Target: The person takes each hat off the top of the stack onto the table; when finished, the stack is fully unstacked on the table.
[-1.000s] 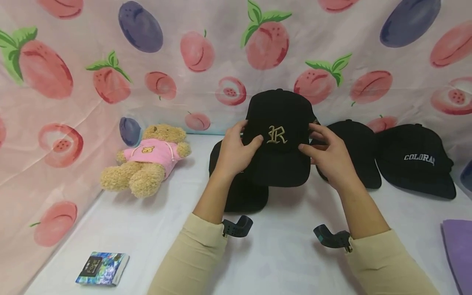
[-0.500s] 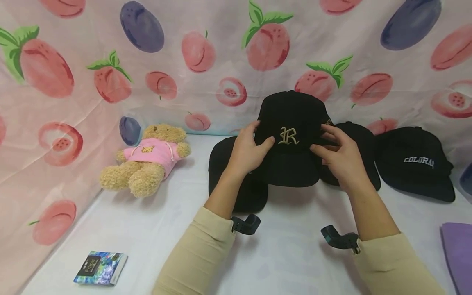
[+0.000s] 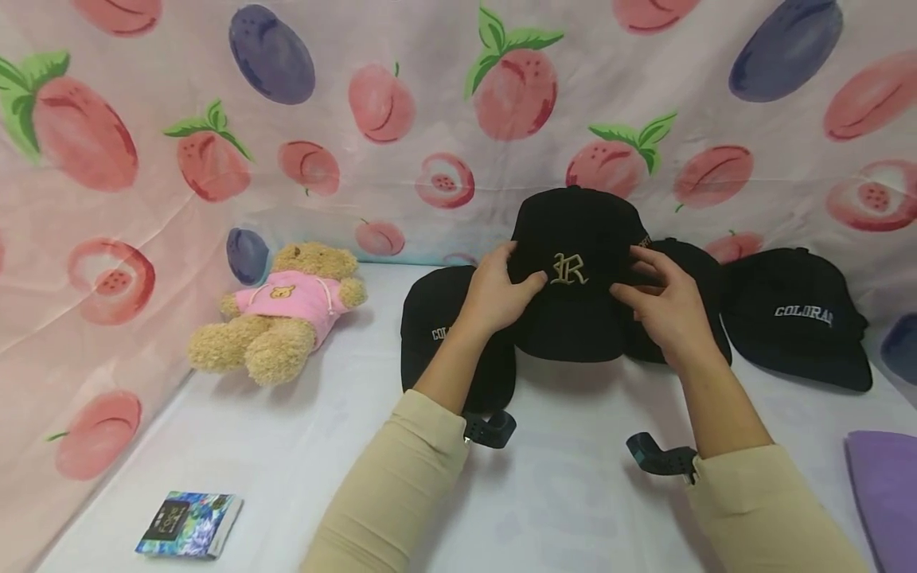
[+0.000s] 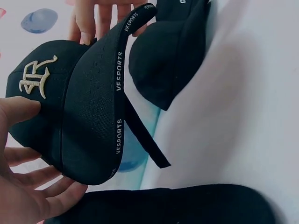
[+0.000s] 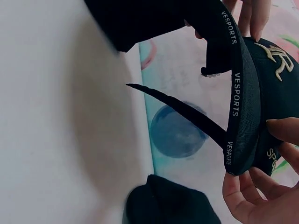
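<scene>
Holding, left hand (image 3: 494,298): grips the left side of the black R cap (image 3: 573,286), thumb on the front panel beside the gold letter, fingers curled round the back.
Holding, right hand (image 3: 662,310): grips the right side of the R cap, thumb near the front, fingers curled behind the band.
R cap: raised off the table, front toward the wearer of the camera, brim down; the wrist views show a band printed VESPORTS and a loose strap hanging under it.
Left of R cap: a black cap (image 3: 444,334) with white lettering, lying on the table, partly under the left forearm.
Right of R cap: a plain black cap (image 3: 691,270) just behind the right hand, then a black COLORADO cap (image 3: 798,318).
Far left of R cap: teddy bear (image 3: 282,310) in a pink hoodie; a small printed packet (image 3: 188,524) nearer the camera.
Far right of R cap: purple cloth (image 3: 884,485) at the frame edge.
Surface: white table (image 3: 573,493).
Room: pink fruit-print cloth backdrop (image 3: 430,103) behind and to the left.
</scene>
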A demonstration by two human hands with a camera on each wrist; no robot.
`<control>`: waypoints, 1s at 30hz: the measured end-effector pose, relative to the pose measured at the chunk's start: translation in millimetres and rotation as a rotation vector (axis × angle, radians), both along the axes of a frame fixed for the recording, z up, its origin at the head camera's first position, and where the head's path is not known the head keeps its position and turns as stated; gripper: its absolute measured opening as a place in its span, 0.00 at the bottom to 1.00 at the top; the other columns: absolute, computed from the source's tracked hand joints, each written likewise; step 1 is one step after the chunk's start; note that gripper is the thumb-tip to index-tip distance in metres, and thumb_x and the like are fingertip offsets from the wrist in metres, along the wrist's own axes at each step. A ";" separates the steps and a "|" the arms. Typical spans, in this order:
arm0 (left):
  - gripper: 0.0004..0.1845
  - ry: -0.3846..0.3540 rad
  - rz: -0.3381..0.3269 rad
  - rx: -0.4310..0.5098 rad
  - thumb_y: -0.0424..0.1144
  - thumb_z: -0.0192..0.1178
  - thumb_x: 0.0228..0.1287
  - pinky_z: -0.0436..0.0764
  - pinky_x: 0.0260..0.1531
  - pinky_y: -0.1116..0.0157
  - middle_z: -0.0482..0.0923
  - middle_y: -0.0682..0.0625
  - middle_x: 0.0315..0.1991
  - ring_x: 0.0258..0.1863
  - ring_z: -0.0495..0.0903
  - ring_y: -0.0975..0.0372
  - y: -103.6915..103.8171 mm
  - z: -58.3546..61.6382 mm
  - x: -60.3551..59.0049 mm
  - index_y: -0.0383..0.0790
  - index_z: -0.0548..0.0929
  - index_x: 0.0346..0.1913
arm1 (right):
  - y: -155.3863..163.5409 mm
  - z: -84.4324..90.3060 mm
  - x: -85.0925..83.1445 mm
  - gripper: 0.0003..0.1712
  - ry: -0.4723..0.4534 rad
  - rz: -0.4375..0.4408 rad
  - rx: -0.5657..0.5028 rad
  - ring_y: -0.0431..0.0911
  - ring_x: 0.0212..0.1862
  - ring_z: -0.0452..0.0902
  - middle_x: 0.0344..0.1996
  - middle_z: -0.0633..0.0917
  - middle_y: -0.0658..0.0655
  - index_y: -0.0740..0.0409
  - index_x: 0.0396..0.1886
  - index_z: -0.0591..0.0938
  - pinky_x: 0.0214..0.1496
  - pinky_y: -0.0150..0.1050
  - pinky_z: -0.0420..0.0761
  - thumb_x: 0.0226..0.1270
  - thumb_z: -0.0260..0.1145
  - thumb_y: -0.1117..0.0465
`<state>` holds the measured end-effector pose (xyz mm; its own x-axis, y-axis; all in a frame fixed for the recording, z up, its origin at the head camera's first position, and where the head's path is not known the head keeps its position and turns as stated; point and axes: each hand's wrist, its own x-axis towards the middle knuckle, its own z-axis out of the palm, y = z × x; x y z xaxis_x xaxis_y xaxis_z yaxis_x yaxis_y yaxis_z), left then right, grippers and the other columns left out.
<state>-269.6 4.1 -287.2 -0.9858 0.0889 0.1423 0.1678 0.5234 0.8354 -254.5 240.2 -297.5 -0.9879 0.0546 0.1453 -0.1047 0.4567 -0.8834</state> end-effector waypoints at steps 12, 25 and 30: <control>0.37 -0.050 0.002 0.057 0.46 0.62 0.73 0.67 0.75 0.52 0.66 0.41 0.76 0.76 0.66 0.51 18.1 -19.7 -11.4 0.39 0.63 0.79 | 8.7 -9.9 -5.7 0.41 -0.030 -0.031 0.022 0.59 0.69 0.72 0.77 0.67 0.63 0.45 0.82 0.62 0.50 0.37 0.80 0.74 0.66 0.58; 0.37 -0.136 0.031 0.119 0.45 0.61 0.74 0.68 0.74 0.49 0.63 0.41 0.78 0.77 0.64 0.49 29.6 -43.0 -18.1 0.41 0.62 0.80 | 12.3 -26.9 -15.8 0.40 -0.009 -0.029 0.038 0.67 0.69 0.72 0.75 0.68 0.70 0.52 0.81 0.64 0.71 0.64 0.71 0.71 0.66 0.66; 0.38 -0.113 0.061 0.128 0.44 0.62 0.74 0.67 0.75 0.50 0.64 0.38 0.77 0.77 0.64 0.48 24.6 -44.4 -21.5 0.39 0.61 0.80 | 2.5 -25.0 -21.8 0.40 -0.010 0.000 0.029 0.67 0.70 0.71 0.75 0.68 0.70 0.54 0.81 0.64 0.72 0.63 0.71 0.71 0.65 0.67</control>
<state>-291.1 28.7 -331.6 -0.9992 0.0163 0.0365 0.0400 0.4179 0.9076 -276.3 242.7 -322.6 -0.9893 0.0501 0.1371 -0.0963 0.4820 -0.8709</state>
